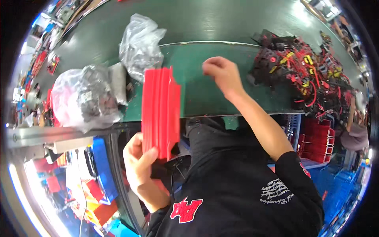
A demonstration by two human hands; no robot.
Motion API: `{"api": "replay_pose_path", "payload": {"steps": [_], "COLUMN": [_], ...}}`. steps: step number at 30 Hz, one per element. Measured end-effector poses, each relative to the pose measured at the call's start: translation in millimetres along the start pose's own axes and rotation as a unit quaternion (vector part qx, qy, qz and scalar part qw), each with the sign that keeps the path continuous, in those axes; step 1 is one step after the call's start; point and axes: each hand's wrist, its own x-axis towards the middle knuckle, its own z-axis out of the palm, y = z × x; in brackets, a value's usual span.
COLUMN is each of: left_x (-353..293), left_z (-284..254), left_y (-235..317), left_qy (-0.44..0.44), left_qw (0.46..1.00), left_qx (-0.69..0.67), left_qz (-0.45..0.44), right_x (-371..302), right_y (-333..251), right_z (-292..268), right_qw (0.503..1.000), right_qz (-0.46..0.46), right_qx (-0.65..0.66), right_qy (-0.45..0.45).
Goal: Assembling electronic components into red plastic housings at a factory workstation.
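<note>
My left hand (140, 160) is closed around the lower end of a long red plastic piece (160, 114). Ridges run along its length, and a stepped flange shows on its right side. It stands nearly upright in front of the bench edge, its top reaching over the green work surface (197, 98). My right hand (224, 75) is over that surface, to the right of the red piece and apart from it. Its fingers are curled in toward the thumb; whatever they may hold is hidden.
Clear plastic bags of dark parts (90, 96) and a second clear bag (142, 45) lie left. At right is a heap of black parts with red and yellow wires (302, 71). Red bins (316, 142) sit below the bench, and another person (355, 134) is at far right.
</note>
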Motion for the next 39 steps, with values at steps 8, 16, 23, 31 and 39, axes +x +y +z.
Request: {"api": "replay_pose_path", "payload": {"steps": [8, 16, 23, 31, 39], "left_x": [-55, 24, 87, 124, 96], "left_z": [-62, 38, 77, 55, 85], "left_y": [19, -23, -77, -61, -65], "left_qy": [0.061, -0.075, -0.259, -0.209, -0.113], "left_qw": [0.983, 0.851, 0.672, 0.654, 0.752], "left_qx": [0.166, 0.465, 0.584, 0.652, 0.550], "left_qz": [0.047, 0.233, 0.375, 0.321, 0.347], "right_x": [6, -74, -153, -133, -74], "right_y": [49, -5, -27, -172, -166], "right_z": [137, -28, -169, -344, -378], "right_qw": [0.890, 0.989, 0.940, 0.793, 0.853], "right_qz": [-0.247, -0.063, -0.050, 0.061, 0.034], "right_qx": [-0.258, -0.133, -0.069, -0.401, -0.261], "right_qy": [-0.282, 0.028, 0.330, 0.454, 0.451]}}
